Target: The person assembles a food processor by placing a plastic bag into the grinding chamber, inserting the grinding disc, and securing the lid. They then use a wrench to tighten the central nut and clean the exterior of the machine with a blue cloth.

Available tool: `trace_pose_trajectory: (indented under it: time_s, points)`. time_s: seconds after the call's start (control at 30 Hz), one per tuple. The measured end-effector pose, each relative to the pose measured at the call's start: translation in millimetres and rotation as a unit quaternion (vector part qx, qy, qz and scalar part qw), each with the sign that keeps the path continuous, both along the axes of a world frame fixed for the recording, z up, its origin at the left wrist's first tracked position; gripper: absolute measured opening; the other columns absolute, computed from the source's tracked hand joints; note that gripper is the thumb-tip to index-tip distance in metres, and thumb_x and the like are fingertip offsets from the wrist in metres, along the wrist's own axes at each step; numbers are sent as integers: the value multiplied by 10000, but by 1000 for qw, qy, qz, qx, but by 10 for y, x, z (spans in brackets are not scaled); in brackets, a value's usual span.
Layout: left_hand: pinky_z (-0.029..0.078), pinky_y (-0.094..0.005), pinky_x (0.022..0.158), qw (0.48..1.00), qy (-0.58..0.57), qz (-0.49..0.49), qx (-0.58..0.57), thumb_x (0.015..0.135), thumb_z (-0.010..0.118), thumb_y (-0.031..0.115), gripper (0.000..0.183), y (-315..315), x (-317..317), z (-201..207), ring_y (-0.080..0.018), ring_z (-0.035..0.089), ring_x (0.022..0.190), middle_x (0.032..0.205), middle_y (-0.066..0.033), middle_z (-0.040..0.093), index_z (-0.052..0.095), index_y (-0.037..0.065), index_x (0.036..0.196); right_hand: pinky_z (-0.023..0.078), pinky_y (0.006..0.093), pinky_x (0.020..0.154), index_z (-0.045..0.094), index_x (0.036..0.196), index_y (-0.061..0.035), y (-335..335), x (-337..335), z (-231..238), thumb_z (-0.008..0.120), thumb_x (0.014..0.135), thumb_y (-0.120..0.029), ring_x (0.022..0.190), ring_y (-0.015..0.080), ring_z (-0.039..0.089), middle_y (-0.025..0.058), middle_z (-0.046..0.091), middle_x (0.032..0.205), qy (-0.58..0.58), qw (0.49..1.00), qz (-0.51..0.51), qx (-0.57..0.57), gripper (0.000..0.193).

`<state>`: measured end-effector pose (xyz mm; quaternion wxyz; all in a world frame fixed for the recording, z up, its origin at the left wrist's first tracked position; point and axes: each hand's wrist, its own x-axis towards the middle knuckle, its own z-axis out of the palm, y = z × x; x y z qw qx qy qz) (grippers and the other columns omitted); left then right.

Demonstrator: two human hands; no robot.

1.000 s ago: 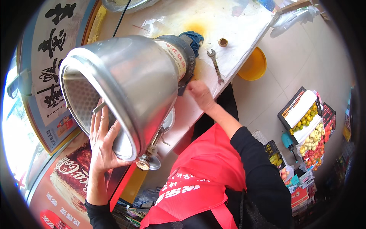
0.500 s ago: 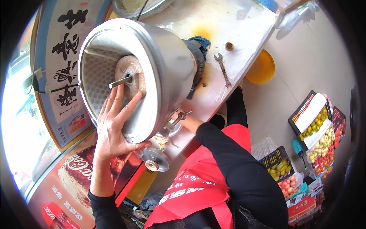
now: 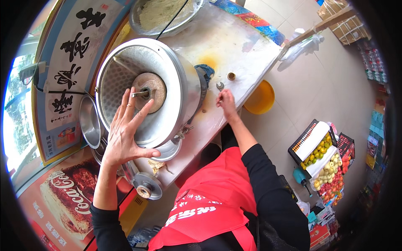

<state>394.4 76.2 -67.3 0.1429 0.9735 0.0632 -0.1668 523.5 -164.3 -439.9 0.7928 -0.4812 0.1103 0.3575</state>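
A metal machine drum [image 3: 186, 79] with a white-rimmed mouth stands on the table. Inside are a wall of round dimples, a rough round grinding stone [image 3: 158, 90] and a short metal shaft [image 3: 139, 94] at its centre. My left hand [image 3: 125, 136] is spread over the near-left side of the mouth, fingertips by the shaft and thumb along the lower rim. Right of the drum, my right hand [image 3: 226, 103] has its fingers curled round a wrench [image 3: 220, 85]. The wrench's jaw shows past the fingers; its handle is hidden. A small brown metal fitting [image 3: 231, 76] lies beside it.
A large bowl of pale flour-like powder [image 3: 167, 12] stands at the far side. Steel bowls [image 3: 90, 119] are left of the drum, a pulley wheel [image 3: 147, 187] near its front. Beyond the white tabletop's [image 3: 247, 46] right edge are a yellow bucket [image 3: 260, 98] and fruit crates [image 3: 316, 146].
My right hand has come out from under the drum and gone right to the wrench. The drum has tipped to a more upright stance. My left hand stays spread at its mouth.
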Motion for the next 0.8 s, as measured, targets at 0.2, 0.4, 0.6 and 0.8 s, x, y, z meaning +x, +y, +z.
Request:
trace_pose_trajectory:
  time_s: [0.2,0.4,0.6,0.8]
  points:
    - [190,-532,1202,997,44,47,-34,453,600,990,1337,39,40,-24,-502,155,1493,1586,-378,139,378,266,1555,482,430,792,428,1192,-64,-51,777,-99,697,913,-189,897,311,619,160,620,934,-275,866,53,-414,407]
    - [183,-510,1211,996,76,37,-11,487,647,940,1252,44,53,-12,-492,140,1501,1579,-381,164,439,271,1525,501,454,890,514,1246,-67,83,935,-166,683,912,-181,1033,392,631,200,664,1103,-380,780,161,-470,392]
    - [179,-526,1210,997,19,48,-62,614,683,851,1048,43,3,-9,-509,150,1493,1573,-398,154,507,288,1480,528,321,813,620,1113,-6,-65,1026,295,686,918,-133,902,199,664,112,687,973,-347,892,19,-289,241]
    - [179,-499,1211,995,-46,72,-56,684,642,837,979,-14,-94,-27,-530,146,1484,1541,-451,140,483,307,1492,317,214,503,640,1070,-12,118,1249,1682,637,983,-332,579,26,390,-49,536,726,-369,906,32,-205,333]
